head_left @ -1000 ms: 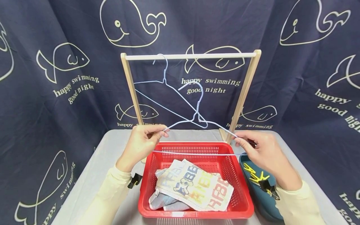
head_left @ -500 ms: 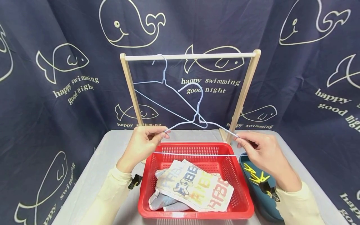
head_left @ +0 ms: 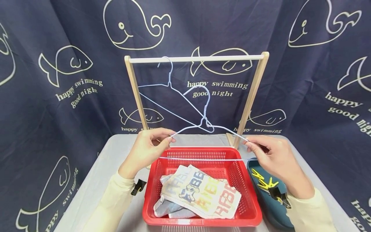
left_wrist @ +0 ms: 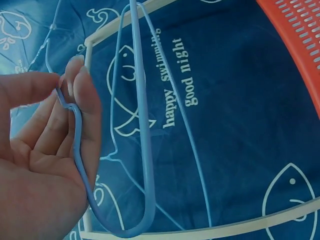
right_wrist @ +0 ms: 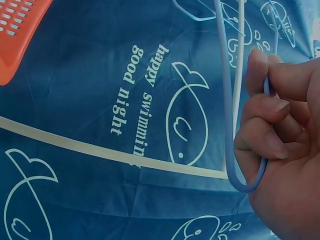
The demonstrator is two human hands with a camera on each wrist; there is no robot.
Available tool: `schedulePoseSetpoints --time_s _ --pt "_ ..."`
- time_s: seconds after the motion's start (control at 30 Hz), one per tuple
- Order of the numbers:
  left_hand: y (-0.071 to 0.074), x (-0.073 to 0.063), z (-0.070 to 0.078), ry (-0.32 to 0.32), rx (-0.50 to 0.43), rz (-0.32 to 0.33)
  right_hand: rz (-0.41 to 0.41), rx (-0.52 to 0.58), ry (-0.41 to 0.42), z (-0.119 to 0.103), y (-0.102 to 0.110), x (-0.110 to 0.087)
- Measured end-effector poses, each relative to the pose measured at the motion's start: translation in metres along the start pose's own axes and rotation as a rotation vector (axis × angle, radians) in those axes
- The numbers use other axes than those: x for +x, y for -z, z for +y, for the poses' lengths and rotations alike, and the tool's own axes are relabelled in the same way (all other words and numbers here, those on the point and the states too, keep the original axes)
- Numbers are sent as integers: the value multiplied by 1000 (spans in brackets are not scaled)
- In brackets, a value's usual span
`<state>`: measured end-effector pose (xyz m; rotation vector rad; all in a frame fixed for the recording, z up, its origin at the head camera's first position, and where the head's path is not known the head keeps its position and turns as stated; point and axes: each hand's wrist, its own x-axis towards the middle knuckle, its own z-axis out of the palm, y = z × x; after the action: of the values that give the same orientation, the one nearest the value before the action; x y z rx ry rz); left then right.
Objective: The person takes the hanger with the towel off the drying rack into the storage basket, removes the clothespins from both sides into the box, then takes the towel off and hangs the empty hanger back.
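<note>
A light blue wire clothes hanger (head_left: 205,111) is held up over the red basket, its hook on top and its bottom bar level. My left hand (head_left: 146,149) pinches the hanger's left shoulder between thumb and fingers; the left wrist view shows the wire running along the palm. On the other side my right hand (head_left: 271,154) pinches the right shoulder, and its fingers curl round the wire in the right wrist view. Behind, a second blue hanger (head_left: 170,79) hangs from the white rail (head_left: 197,59) of a small wooden rack (head_left: 251,96), partly overlapped by the held one.
Below the hands, the red perforated basket (head_left: 252,206) contains a printed towel (head_left: 200,193) and greyish-blue cloth (head_left: 168,206). Right of it stands a dark teal bin (head_left: 268,206) with several yellow clothes pegs (head_left: 265,182). A dark whale-print curtain (head_left: 87,129) hangs behind the grey table (head_left: 104,161).
Both hands keep their grip on the hanger. It has shifted only slightly to the right and down; the basket, rack and hanging hanger stay as they were.
</note>
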<state>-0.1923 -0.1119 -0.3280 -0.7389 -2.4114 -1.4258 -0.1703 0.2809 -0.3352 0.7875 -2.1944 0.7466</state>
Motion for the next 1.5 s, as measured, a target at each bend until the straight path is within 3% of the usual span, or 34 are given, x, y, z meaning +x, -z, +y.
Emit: schedulePoseSetpoints --time_s 0.13,0.4,0.67,0.9,1.0,1.17,1.5 --pt "6 -1 5 -50 4 45 5 -24 -18 -4 8 0" --pt "22 3 3 -112 -13 251 32 -116 -71 -6 27 -2" --pt "34 10 -5 -66 -54 499 99 -134 -109 -1 42 -9" --pt "40 17 -1 5 13 679 146 -153 -151 -1 55 -12" --pt "42 20 -10 36 39 715 184 -154 -168 -1 59 -12" --pt "43 26 -39 85 71 751 219 -145 -186 -1 68 -9" --pt "35 34 -69 163 137 733 293 -129 -225 0 80 -10"
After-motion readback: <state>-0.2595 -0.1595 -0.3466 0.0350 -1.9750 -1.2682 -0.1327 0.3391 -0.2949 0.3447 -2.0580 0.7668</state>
